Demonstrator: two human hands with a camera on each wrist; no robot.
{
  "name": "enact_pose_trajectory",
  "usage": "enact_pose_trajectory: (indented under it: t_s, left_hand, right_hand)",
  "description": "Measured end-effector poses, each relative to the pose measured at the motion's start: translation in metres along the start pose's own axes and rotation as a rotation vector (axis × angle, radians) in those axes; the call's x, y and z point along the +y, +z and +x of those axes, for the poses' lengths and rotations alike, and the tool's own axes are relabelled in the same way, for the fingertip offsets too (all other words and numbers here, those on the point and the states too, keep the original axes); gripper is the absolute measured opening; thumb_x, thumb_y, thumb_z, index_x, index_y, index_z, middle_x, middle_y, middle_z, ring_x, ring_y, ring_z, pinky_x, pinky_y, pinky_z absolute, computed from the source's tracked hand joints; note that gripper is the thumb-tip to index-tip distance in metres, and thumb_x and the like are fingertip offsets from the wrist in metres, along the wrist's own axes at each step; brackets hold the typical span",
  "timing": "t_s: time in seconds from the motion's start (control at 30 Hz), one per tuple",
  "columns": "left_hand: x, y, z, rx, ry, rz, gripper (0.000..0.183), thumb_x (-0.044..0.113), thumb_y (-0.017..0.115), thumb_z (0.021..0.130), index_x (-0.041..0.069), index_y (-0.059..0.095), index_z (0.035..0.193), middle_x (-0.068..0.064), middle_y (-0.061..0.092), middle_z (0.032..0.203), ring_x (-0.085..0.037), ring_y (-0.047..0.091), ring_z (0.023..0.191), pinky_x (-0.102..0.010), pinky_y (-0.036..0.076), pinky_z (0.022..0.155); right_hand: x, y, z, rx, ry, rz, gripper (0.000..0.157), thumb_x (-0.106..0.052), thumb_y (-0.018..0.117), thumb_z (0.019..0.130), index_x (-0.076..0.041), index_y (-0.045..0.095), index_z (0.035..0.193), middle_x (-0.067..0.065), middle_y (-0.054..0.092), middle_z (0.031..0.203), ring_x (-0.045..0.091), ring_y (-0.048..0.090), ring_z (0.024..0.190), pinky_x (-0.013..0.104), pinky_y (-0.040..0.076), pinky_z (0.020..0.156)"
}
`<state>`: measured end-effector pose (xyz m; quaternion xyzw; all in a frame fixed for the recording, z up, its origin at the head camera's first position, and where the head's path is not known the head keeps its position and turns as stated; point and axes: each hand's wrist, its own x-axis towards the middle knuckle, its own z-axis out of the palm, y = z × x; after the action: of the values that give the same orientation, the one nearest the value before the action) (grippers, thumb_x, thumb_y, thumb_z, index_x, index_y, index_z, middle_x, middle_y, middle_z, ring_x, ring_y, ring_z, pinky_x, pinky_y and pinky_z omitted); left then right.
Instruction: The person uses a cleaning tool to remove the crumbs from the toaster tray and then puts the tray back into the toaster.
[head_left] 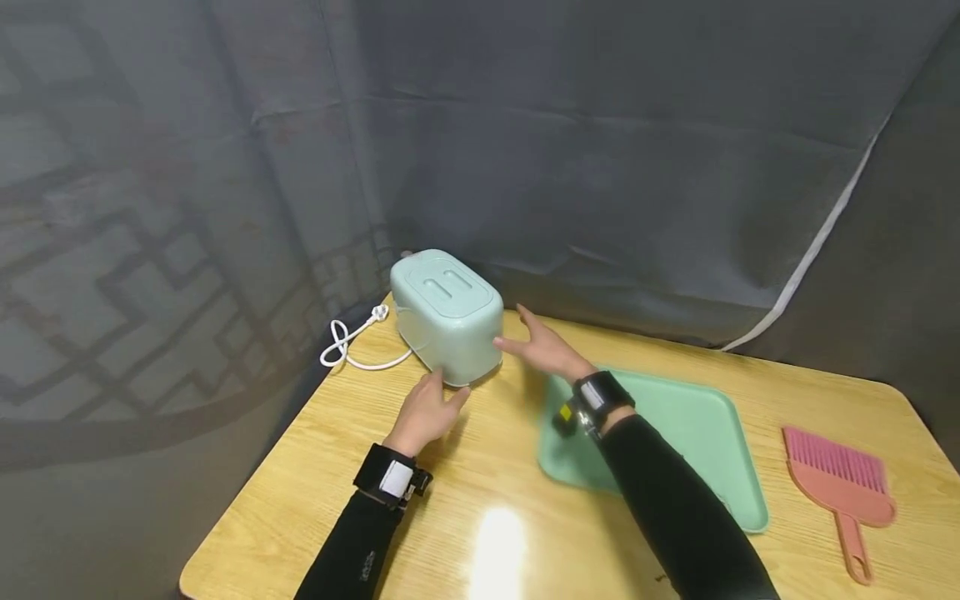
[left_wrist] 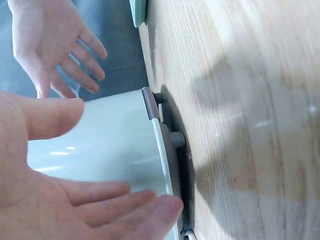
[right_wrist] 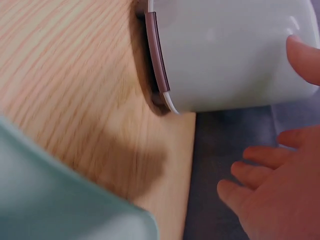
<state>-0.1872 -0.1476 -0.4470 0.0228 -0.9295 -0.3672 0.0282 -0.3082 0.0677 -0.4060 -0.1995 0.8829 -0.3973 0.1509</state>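
A pale mint toaster (head_left: pixel 450 329) with a lid on top stands upright at the back left of the table, on short feet (left_wrist: pixel 177 139). My left hand (head_left: pixel 427 412) is at its near lower side, fingers extended and thumb spread away. On the other side, my right hand (head_left: pixel 546 346) reaches toward the toaster's right end, with the thumb close to its wall. In the right wrist view the right hand's fingers are straight beside the toaster (right_wrist: pixel 230 55). A brown strip (right_wrist: pixel 158 52) shows along its bottom edge. Neither hand grips anything.
A white power cord (head_left: pixel 341 346) with a plug (head_left: pixel 380 312) lies looped left of the toaster. The green tray (head_left: pixel 720 450) sits under my right forearm. Far right lies a pink hand brush (head_left: pixel 847 492). A grey curtain (head_left: pixel 570 183) hangs behind the table.
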Motion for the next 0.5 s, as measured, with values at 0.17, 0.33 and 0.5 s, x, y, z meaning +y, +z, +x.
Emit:
enact_pose_trajectory:
  t_s: [0.17, 0.33, 0.5]
  left_hand:
    - [0.000, 0.005, 0.008, 0.076, 0.008, -0.040, 0.085, 0.034, 0.066, 0.101, -0.008, 0.022, 0.159, -0.033, 0.039, 0.157, -0.049, 0.047, 0.141, -0.058, 0.041, 0.115]
    - [0.001, 0.007, 0.015, 0.100, -0.017, -0.138, 0.096, 0.034, 0.067, 0.100, -0.009, 0.008, 0.161, -0.035, 0.022, 0.165, -0.051, 0.035, 0.148, -0.059, 0.033, 0.121]
    - [0.001, 0.004, 0.019, 0.107, 0.000, -0.155, 0.104, 0.034, 0.070, 0.096, -0.010, 0.002, 0.161, -0.033, 0.016, 0.168, -0.049, 0.031, 0.151, -0.056, 0.030, 0.123]
  right_hand:
    - [0.004, 0.007, 0.009, -0.007, -0.047, 0.069, 0.099, -0.055, 0.063, 0.099, -0.015, 0.004, 0.168, 0.018, 0.016, 0.173, 0.042, 0.023, 0.157, 0.064, 0.023, 0.123]
    - [0.007, 0.015, 0.016, -0.050, -0.165, 0.205, 0.087, -0.040, 0.063, 0.103, -0.014, 0.010, 0.167, 0.020, 0.018, 0.172, 0.044, 0.025, 0.156, 0.062, 0.025, 0.124]
    - [0.006, 0.021, 0.020, -0.079, -0.203, 0.304, 0.083, -0.030, 0.064, 0.104, -0.016, 0.013, 0.167, 0.018, 0.022, 0.171, 0.043, 0.029, 0.155, 0.060, 0.030, 0.122]
